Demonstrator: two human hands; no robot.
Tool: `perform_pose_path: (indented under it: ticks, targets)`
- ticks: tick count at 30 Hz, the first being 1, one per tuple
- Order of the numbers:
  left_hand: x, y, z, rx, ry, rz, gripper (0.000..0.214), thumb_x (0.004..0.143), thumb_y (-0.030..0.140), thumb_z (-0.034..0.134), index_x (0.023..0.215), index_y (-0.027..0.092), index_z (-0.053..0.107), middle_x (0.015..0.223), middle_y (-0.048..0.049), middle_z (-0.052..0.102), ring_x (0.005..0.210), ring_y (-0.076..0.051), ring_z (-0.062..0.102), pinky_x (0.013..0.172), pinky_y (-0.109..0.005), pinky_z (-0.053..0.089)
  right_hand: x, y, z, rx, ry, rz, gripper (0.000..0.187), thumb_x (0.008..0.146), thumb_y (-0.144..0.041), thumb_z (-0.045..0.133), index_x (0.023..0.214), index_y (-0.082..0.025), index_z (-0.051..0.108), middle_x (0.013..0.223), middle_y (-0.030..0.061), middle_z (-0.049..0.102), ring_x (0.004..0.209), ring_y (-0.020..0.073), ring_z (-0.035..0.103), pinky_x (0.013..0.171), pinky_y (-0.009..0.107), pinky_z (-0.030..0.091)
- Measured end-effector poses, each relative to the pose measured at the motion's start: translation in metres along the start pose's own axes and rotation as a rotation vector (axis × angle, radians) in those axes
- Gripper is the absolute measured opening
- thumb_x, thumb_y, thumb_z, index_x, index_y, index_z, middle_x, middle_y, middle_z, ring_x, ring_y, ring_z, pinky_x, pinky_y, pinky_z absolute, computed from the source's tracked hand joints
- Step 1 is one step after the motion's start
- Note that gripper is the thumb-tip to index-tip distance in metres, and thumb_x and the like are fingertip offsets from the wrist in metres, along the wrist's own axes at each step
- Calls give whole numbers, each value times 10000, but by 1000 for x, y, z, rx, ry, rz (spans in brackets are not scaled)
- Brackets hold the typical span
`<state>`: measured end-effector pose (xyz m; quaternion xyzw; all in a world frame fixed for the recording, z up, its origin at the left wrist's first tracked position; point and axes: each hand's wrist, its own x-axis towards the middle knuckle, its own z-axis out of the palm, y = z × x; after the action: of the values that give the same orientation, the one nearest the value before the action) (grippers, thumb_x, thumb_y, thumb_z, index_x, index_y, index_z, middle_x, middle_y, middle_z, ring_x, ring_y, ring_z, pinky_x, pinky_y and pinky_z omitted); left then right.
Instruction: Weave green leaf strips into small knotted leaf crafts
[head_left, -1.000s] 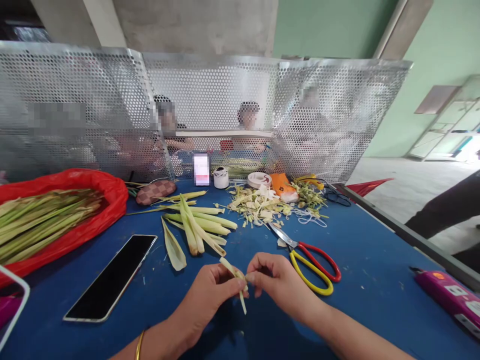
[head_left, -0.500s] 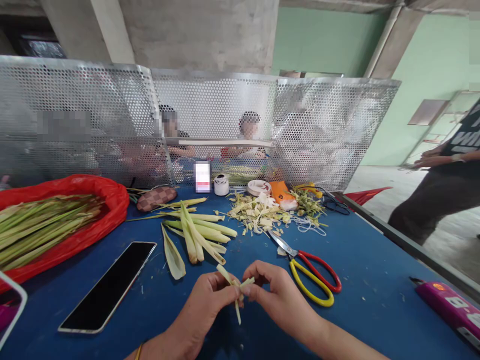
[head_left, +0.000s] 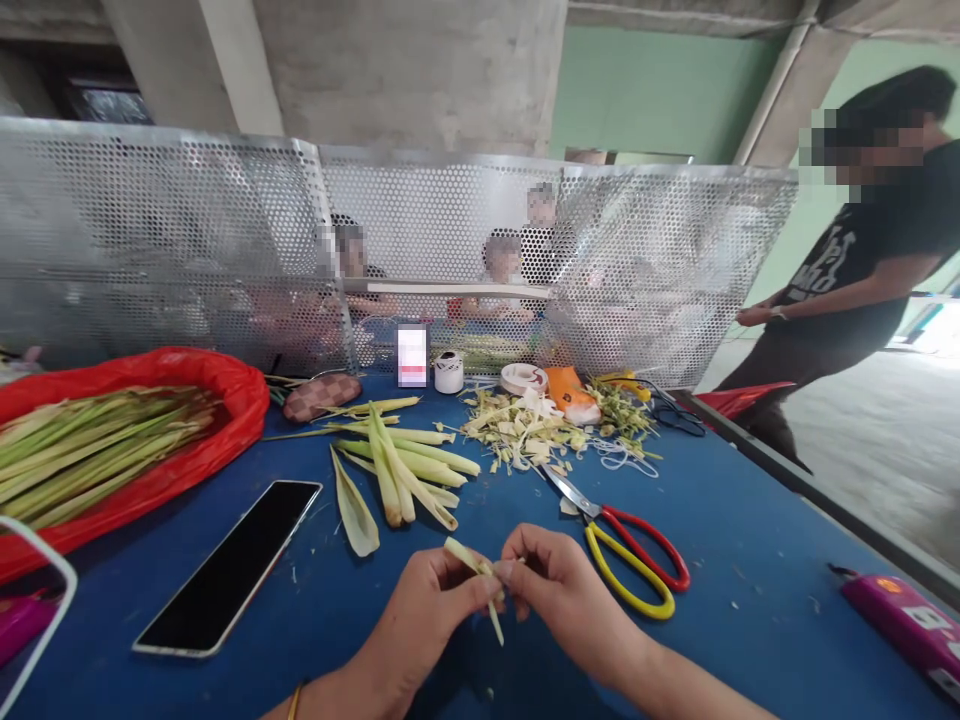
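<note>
Pale green strips of plant leaf [head_left: 461,552] cross each other between my hands, just above the blue table. My left hand [head_left: 442,590] pinches them where they cross, with one end sticking up and another hanging down. Close against it, my right hand [head_left: 551,575] has its thumb and forefinger pressed together on the strips' other side; the fingers mostly hide that part. Scissors [head_left: 600,515] with one red and one yellow handle lie just right of my right hand. Beyond my hands is a pile of pale green leaf pieces [head_left: 405,460].
A phone [head_left: 232,570] lies at left, beside a red bag [head_left: 247,400] of long stalks. Cut scraps [head_left: 517,430], a tape roll [head_left: 523,378] and an orange packet [head_left: 570,390] are at the back. A purple tool [head_left: 900,610] lies right. Perforated metal panels [head_left: 450,220] stand behind; a person [head_left: 862,230] is at right.
The strip end that showed beside my right fingers is now mostly covered by them. My hands have shifted slightly right in view. The person at right has come further into view.
</note>
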<state>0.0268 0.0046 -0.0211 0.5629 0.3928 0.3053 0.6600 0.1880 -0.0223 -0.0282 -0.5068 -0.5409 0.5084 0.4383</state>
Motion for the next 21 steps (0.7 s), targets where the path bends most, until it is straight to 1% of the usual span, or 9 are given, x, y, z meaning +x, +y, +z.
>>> perform_pose_path:
  ticks: [3, 5, 9, 11, 15, 19, 21]
  targets:
    - [-1, 2, 1, -32, -19, -14, 293, 744, 403, 676, 722, 112, 707, 726, -80, 691, 778, -215, 598, 762, -293, 429, -1, 0, -1, 14, -2, -23, 266, 826, -403, 613, 711, -177, 533, 595, -17, 593, 535, 111, 522, 521, 219, 400]
    - [-1, 4, 2, -39, -11, -44, 299, 741, 407, 672, 698, 113, 703, 709, -73, 682, 745, -198, 584, 746, -284, 425, -1, 1, 0, 35, -2, -34, 289, 823, -427, 618, 706, -177, 531, 594, -20, 580, 544, 114, 525, 526, 222, 406]
    - [-3, 6, 4, -39, 54, -97, 280, 714, 390, 680, 636, 121, 682, 652, -46, 649, 654, -160, 539, 679, -264, 413, -1, 2, 3, 77, -11, -29, 315, 807, -448, 632, 688, -175, 529, 592, -20, 564, 542, 112, 528, 526, 224, 420]
    - [-4, 6, 5, -41, 88, -97, 259, 696, 371, 685, 628, 121, 678, 623, -39, 637, 629, -154, 527, 656, -261, 407, -1, 2, 4, 68, -20, -37, 309, 810, -445, 628, 695, -176, 528, 598, -15, 574, 552, 117, 539, 534, 230, 432]
    - [-3, 3, 4, -47, 130, -120, 251, 680, 368, 687, 637, 121, 683, 621, -39, 643, 612, -151, 531, 615, -249, 390, 0, 0, 2, -34, -21, -78, 285, 832, -442, 601, 732, -179, 557, 626, -4, 600, 591, 134, 568, 561, 241, 452]
    - [0, 0, 2, -76, 178, -157, 252, 683, 377, 681, 663, 126, 689, 648, -45, 663, 621, -152, 553, 628, -249, 401, 5, -1, -6, -133, 36, -92, 284, 868, -441, 549, 794, -172, 602, 681, -10, 591, 580, 122, 564, 563, 236, 434]
    - [1, 0, 2, -120, 202, -163, 243, 673, 374, 688, 652, 131, 681, 649, -46, 666, 644, -158, 572, 658, -251, 419, 7, -3, -13, -248, 88, -89, 303, 864, -442, 548, 728, -175, 597, 613, -29, 540, 530, 113, 517, 523, 231, 394]
